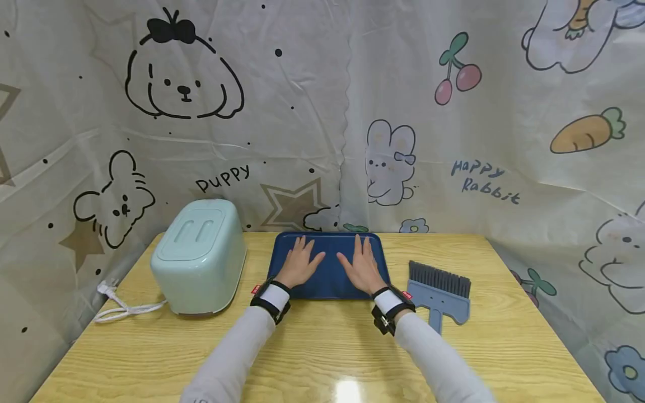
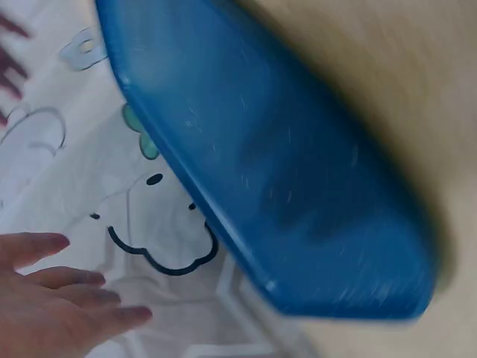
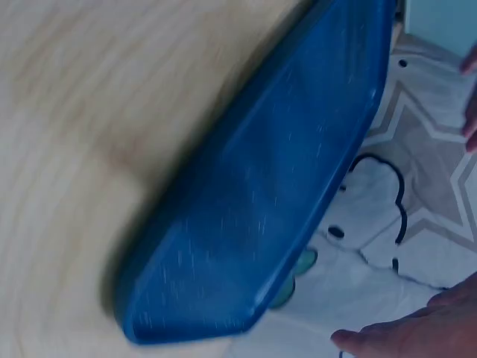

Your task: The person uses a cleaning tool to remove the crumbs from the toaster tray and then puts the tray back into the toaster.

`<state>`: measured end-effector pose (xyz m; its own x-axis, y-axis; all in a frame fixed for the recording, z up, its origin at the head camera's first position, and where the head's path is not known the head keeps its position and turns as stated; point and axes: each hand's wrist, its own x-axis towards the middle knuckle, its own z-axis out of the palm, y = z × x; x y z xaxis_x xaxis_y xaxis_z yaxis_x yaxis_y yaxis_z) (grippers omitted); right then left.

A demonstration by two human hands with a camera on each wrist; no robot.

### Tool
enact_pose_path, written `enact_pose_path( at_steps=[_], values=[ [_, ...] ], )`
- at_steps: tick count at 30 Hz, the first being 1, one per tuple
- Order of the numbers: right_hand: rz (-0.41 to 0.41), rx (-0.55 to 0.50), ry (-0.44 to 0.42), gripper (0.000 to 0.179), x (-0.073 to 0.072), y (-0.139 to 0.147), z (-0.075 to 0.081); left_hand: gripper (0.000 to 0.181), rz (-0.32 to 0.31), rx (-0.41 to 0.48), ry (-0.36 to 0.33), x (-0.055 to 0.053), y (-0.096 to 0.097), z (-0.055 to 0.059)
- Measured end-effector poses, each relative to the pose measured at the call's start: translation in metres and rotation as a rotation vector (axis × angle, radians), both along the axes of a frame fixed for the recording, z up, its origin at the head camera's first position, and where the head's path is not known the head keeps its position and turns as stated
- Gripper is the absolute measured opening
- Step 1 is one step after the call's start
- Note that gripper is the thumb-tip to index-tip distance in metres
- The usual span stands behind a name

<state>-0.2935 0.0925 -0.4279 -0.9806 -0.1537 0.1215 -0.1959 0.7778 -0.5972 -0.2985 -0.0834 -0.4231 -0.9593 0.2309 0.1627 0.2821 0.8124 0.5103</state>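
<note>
A dark blue rectangular tray (image 1: 327, 280) lies at the table's far edge. Over its left part hovers my left hand (image 1: 298, 264), fingers straight and spread, holding nothing. My right hand (image 1: 364, 267) is likewise spread above the tray's right part. Both wrist views show the tray (image 2: 298, 186) (image 3: 246, 201) apart from the hands, its inside bare except for small light marks. In the left wrist view the left hand (image 2: 63, 302) is at the lower left; the right hand (image 3: 425, 328) shows at the lower right of its own wrist view.
A pale green toaster (image 1: 199, 257) with a lid stands left of the tray, its white cord (image 1: 131, 309) coiled beside it. To the right lies a grey-blue brush (image 1: 440, 294) with dark bristles. A printed curtain (image 1: 312, 140) hangs behind the wooden table (image 1: 312, 358).
</note>
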Motion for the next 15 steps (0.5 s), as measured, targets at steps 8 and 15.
enact_pose_path(
  at_steps=[8,15],
  values=[
    [0.041,-0.175,-0.103,0.073,0.015,-0.032,-0.014,0.03,-0.011,0.447,-0.128,0.016,-0.03,-0.011],
    [0.129,-0.282,-0.084,0.065,0.031,-0.07,-0.031,0.027,-0.038,0.52,-0.147,0.038,-0.055,-0.02]
  ],
)
